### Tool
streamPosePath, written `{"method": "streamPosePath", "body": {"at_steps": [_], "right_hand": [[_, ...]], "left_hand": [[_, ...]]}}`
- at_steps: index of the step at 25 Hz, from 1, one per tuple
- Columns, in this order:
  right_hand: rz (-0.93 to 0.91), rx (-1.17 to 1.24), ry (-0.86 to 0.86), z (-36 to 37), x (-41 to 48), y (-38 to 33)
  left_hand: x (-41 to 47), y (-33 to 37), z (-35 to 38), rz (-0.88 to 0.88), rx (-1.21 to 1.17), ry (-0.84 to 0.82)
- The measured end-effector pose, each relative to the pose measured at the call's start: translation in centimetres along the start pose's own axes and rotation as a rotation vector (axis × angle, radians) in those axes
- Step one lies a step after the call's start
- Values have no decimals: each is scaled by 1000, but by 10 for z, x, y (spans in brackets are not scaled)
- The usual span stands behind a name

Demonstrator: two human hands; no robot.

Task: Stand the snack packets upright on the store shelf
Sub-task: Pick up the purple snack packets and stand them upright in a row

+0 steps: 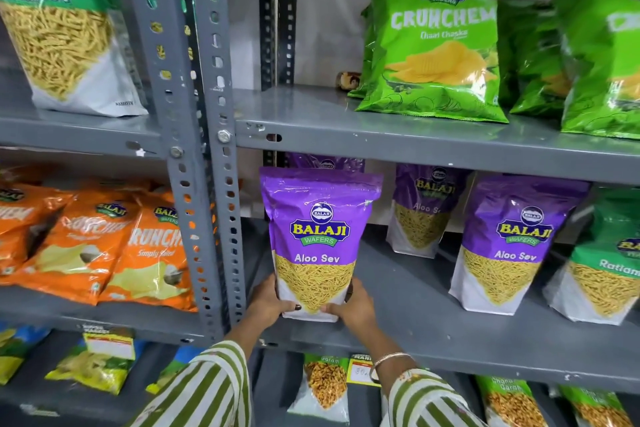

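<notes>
Fingers of the left hand (pixel 268 302) and right hand (pixel 353 307) clasp the base of the upright purple Aloo Sev packet (pixel 317 243) between them, lower centre of frame, on the grey shelf (pixel 433 333).

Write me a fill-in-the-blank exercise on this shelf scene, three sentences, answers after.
1. Both hands, left hand and right hand, grip the bottom of a ____ Aloo Sev packet.
2. The green Crunchem packets stand on the shelf ____ it.
3. The orange packets lie to its ____.

Answers: purple; above; left
</notes>
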State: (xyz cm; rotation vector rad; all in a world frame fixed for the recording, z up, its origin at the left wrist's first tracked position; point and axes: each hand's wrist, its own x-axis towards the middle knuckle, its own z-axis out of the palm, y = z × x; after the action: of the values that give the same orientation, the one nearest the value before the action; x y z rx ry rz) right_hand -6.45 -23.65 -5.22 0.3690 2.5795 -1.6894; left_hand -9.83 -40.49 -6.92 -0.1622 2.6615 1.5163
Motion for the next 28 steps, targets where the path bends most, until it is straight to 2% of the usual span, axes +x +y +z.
{"method": "streamPosePath", "body": {"at_steps": [1, 3, 4, 5, 6, 7, 10, 11, 13, 15, 19, 21, 22, 23, 25, 26, 27, 28], "right_hand": [[-34, 82, 41, -3, -5, -10], [-194, 141, 294, -12, -14, -45], [-320, 61, 461, -18, -17, -71], [-446, -117, 607, -24, -19, -99], [-529, -328, 646, -29, -19, -129], [-549, -503, 568, -33, -18, -161], [-507, -722, 149, -22, 1, -225], [-510, -756, 100, -15, 7, -233], [-522, -748, 154, -7, 17, -237], [-503, -689, 201, -8, 15, -231], [-414, -708, 102, -44, 1, -210], [-432, -728, 284, -77, -5, -183], [-458, -733, 434, -95, -6, -165], [-466, -723, 574, -116, -5, -144], [-408, -676, 734, -157, -4, -98], [-383, -641, 779, -178, -5, -75], [-364, -605, 811, -198, -6, -53], [-341, -570, 844, -219, -8, -31]], "left_hand": [[0, 0, 0, 4, -4, -4], [0, 0, -1, -1, -11, -20], [0, 1, -2, -2, -4, -32], [1, 1, -2, 7, 6, -41], [0, 1, -3, 15, 17, -47], [0, 1, -4, 16, 34, -46], [-1, 3, -5, -24, 72, -36], [-1, 3, -4, -31, 56, -36], [-1, 3, -2, -29, 52, -38], [2, 1, 0, -28, 73, -34], [2, 1, -4, -19, 125, -83], [-3, 0, -2, 29, -25, -98], [-11, 2, 0, 78, -128, -53], [-21, 6, 5, 159, -147, 69], [-42, 11, 23, 346, 98, 437], [-52, 14, 37, 448, 262, 555], [-61, 18, 53, 556, 393, 584], [-68, 25, 77, 651, 462, 545]]}}
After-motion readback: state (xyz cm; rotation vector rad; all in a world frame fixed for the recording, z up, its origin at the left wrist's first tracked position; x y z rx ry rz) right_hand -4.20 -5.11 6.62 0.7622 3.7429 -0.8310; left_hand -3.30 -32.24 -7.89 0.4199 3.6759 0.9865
